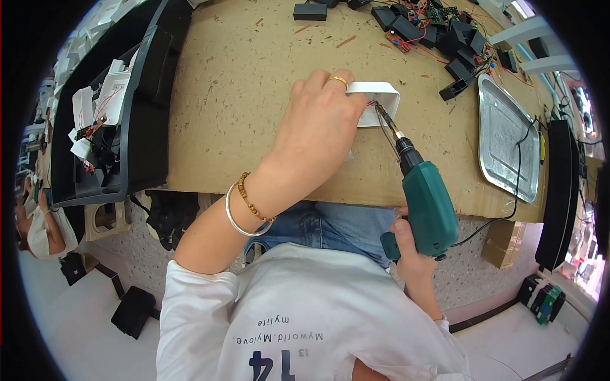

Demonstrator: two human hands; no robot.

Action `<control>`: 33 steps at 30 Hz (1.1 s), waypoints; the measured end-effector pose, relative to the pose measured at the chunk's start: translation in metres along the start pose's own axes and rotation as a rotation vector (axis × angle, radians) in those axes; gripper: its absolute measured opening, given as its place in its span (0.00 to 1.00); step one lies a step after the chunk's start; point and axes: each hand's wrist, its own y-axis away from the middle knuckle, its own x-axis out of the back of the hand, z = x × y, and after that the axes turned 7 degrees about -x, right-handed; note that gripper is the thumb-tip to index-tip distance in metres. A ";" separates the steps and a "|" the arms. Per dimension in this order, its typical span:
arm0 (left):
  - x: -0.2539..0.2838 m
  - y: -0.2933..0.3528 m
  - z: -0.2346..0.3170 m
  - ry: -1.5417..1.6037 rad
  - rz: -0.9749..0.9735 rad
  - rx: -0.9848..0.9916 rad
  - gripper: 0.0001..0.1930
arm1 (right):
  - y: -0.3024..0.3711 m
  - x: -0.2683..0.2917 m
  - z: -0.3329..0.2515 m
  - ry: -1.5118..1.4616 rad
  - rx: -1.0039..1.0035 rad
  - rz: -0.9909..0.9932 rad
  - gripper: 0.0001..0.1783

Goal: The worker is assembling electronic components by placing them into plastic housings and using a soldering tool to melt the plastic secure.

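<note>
Over the middle of the table my left hand [321, 120] grips a white plastic housing [389, 96], its fingers wrapped round the left side. A bit of red wire shows inside the housing, next to my fingertips. My right hand [412, 251] is closed round the handle of a green soldering gun [431, 203]. The gun points up and left, and its metal tip reaches into the open housing near the red wire. Whether the tip touches the wire I cannot tell. My left palm and fingers hide much of the housing.
On the left stands a black bin [143, 120] with white housings and wired parts. Black cases and red wires form a pile [438, 38] at the far right. A metal tray [492, 136] lies on the right, crossed by a black cord [518, 171]. One black block [310, 11] sits at the far edge.
</note>
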 end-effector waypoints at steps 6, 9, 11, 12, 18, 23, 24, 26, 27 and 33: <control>-0.001 0.000 -0.001 0.008 -0.005 -0.002 0.02 | 0.000 0.000 0.001 0.040 0.020 0.030 0.23; -0.002 0.000 -0.001 0.003 -0.007 -0.001 0.02 | 0.000 0.000 0.001 0.036 -0.006 0.025 0.23; -0.001 0.000 -0.001 -0.004 -0.011 -0.002 0.03 | 0.001 -0.001 -0.001 0.019 -0.023 0.027 0.22; -0.001 0.000 -0.001 -0.003 -0.017 0.003 0.02 | 0.000 -0.001 -0.002 0.033 -0.030 0.020 0.21; -0.002 -0.001 -0.001 0.002 -0.018 0.005 0.03 | -0.003 -0.005 -0.005 -0.028 -0.023 0.074 0.18; -0.002 -0.001 -0.001 -0.013 -0.013 0.000 0.03 | -0.003 -0.007 -0.006 -0.093 -0.018 0.065 0.16; -0.003 0.000 -0.002 -0.010 -0.008 -0.004 0.03 | -0.002 -0.008 -0.007 -0.122 -0.015 0.075 0.15; -0.002 0.000 -0.002 -0.009 -0.002 -0.008 0.03 | -0.001 -0.006 -0.004 -0.151 -0.012 0.085 0.14; -0.002 0.000 -0.002 -0.010 -0.005 -0.006 0.03 | 0.000 -0.002 0.001 -0.077 0.022 0.044 0.19; -0.001 -0.002 0.000 -0.005 -0.022 0.005 0.03 | 0.000 0.002 0.006 0.037 0.101 0.007 0.25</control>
